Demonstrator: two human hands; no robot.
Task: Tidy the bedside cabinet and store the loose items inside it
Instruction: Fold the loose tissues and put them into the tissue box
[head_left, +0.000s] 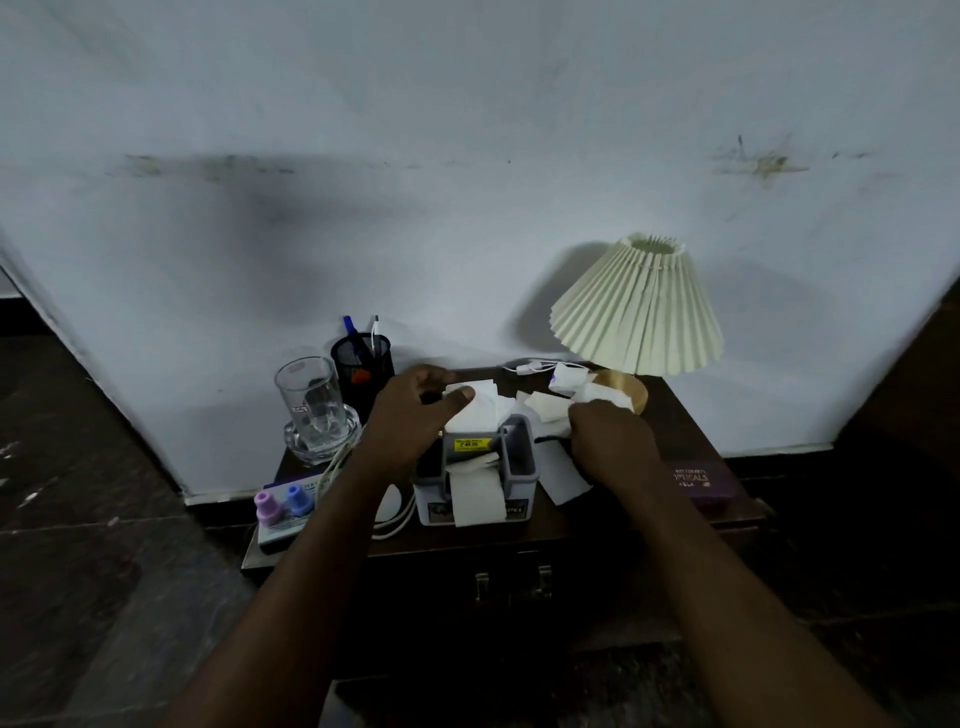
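Observation:
A dark wooden bedside cabinet (623, 525) stands against the wall. On its top sits a grey plastic organiser box (519, 475) with white tissues (475, 496) draped in and over it. My left hand (410, 410) pinches a folded white tissue (480, 410) above the box's back edge. My right hand (608, 431) rests on more loose tissues (545, 405) to the right of the box, fingers curled over them. The cabinet's doors with two metal handles (514, 579) are closed.
A glass mug (311, 405) and a black mesh pen holder (363, 364) stand at the back left. A pack with two small bottles (283, 506) and a white cable (395, 522) lie front left. A pleated lamp (644, 312) stands back right, a purple spectacle case (698, 480) at the right edge.

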